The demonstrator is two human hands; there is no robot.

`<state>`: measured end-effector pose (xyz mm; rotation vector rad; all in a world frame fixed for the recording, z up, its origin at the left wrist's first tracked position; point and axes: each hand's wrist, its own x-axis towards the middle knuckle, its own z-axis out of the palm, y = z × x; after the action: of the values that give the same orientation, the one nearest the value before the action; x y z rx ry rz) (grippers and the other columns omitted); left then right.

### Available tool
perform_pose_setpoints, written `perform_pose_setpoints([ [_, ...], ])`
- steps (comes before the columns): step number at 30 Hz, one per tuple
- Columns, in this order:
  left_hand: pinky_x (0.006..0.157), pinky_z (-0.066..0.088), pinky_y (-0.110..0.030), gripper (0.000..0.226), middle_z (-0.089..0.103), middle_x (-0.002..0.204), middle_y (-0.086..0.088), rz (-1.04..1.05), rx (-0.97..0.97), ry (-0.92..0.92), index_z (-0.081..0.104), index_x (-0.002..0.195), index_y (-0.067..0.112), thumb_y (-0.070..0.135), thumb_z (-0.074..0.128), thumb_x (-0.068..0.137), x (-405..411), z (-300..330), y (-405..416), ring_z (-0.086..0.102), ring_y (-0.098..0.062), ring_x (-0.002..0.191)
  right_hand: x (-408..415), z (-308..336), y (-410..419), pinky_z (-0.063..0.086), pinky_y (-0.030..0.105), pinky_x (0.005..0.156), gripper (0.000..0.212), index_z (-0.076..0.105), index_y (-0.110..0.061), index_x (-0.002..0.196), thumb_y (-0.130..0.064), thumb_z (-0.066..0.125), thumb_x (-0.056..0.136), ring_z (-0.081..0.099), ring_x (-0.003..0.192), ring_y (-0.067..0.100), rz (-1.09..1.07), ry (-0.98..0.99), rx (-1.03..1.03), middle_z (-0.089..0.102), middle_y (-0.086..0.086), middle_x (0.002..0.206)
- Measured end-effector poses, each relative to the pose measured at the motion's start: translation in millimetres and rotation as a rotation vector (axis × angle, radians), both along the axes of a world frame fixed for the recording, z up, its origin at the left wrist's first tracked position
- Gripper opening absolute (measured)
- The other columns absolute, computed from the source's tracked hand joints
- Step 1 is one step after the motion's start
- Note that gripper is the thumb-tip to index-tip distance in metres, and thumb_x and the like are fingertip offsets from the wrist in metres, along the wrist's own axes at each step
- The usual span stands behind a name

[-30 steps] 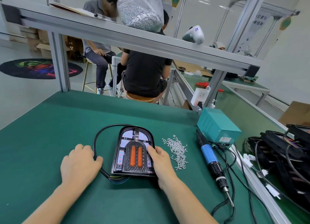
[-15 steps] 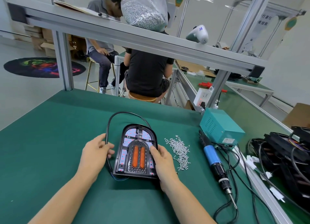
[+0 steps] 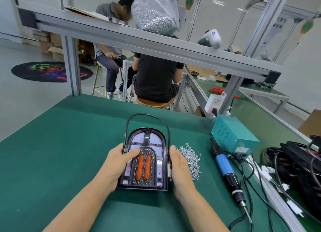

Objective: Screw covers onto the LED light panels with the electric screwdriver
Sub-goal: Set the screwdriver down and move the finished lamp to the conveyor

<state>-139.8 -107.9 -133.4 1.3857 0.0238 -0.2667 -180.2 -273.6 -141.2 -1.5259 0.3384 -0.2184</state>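
The scene is brightly and evenly lit, with diffuse white light from overhead. Shadows are soft: a faint dark patch lies on the tabletop (image 3: 52,153) under the panel (image 3: 145,159) and beside the forearms. The bag of screws (image 3: 154,12) on the shelf glints with small highlights. Wide-angle distortion bows the frame posts (image 3: 72,66) and shelf edge toward the borders. The centre is fairly sharp; the far background and the corners look softer.

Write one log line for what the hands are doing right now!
left hand: grips LED light panel | right hand: holds panel's right edge | electric screwdriver: lying on mat, untouched | screws: loose pile beside panel
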Motion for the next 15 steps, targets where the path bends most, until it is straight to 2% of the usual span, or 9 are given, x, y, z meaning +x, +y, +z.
perform_pose_setpoints([
  [3, 0.066, 0.058, -0.035, 0.014, 0.074, 0.093, -0.012, -0.021, -0.053, -0.016, 0.066, 0.101, 0.009, 0.013, 0.063, 0.089, 0.6, -2.1, 5.7, 0.072, -0.027, 0.080, 5.1, 14.0, -10.9, 0.049, 0.019, 0.058, 0.020, 0.057, -0.008, 0.088, -0.020, 0.050, 0.101, 0.056, 0.061, 0.009, 0.017, 0.024, 0.085, 0.062, 0.001, 0.073],
  [6, 0.065, 0.059, -0.040, 0.015, 0.073, 0.094, -0.017, 0.026, -0.141, 0.003, 0.065, 0.103, 0.007, 0.012, 0.062, 0.089, 4.2, -4.3, 10.7, 0.071, -0.031, 0.077, 5.9, 23.2, -21.9, 0.044, 0.019, 0.049, 0.015, 0.058, -0.010, 0.094, -0.007, 0.045, 0.102, 0.051, 0.053, 0.008, -0.012, -0.022, 0.134, 0.060, -0.001, 0.063],
  [8, 0.065, 0.058, -0.043, 0.016, 0.073, 0.094, -0.018, 0.074, -0.208, 0.037, 0.064, 0.103, 0.007, 0.012, 0.061, 0.089, 7.2, -7.2, 13.9, 0.070, -0.030, 0.073, 2.7, 25.2, -26.1, 0.038, 0.017, 0.043, 0.021, 0.058, -0.013, 0.102, -0.001, 0.041, 0.101, 0.047, 0.046, 0.006, -0.011, -0.020, 0.116, 0.059, -0.002, 0.060],
  [10, 0.063, 0.058, -0.044, 0.014, 0.073, 0.091, -0.017, 0.120, -0.269, 0.071, 0.064, 0.102, 0.007, 0.014, 0.061, 0.089, 9.5, -7.9, 15.6, 0.070, -0.029, 0.069, -1.9, 23.4, -27.6, 0.032, 0.018, 0.039, 0.025, 0.058, -0.016, 0.107, 0.000, 0.040, 0.100, 0.042, 0.042, 0.006, -0.003, -0.008, 0.065, 0.059, -0.002, 0.063],
  [12, 0.054, 0.057, -0.041, 0.010, 0.074, 0.085, -0.014, 0.166, -0.334, 0.093, 0.063, 0.099, 0.009, 0.013, 0.060, 0.090, 11.6, -7.4, 15.3, 0.070, -0.027, 0.064, -6.6, 19.7, -26.5, 0.026, 0.018, 0.037, 0.026, 0.059, -0.017, 0.108, 0.000, 0.041, 0.100, 0.037, 0.040, 0.007, 0.009, 0.002, 0.027, 0.059, -0.003, 0.064],
  [15, 0.050, 0.056, -0.038, 0.009, 0.074, 0.082, -0.010, 0.219, -0.378, 0.093, 0.063, 0.099, 0.011, 0.011, 0.059, 0.091, 13.8, -6.9, 12.0, 0.071, -0.024, 0.062, -12.6, 16.1, -20.7, 0.028, 0.019, 0.037, 0.024, 0.059, -0.013, 0.106, 0.002, 0.042, 0.098, 0.039, 0.041, 0.009, 0.060, 0.012, 0.046, 0.061, -0.003, 0.064],
])
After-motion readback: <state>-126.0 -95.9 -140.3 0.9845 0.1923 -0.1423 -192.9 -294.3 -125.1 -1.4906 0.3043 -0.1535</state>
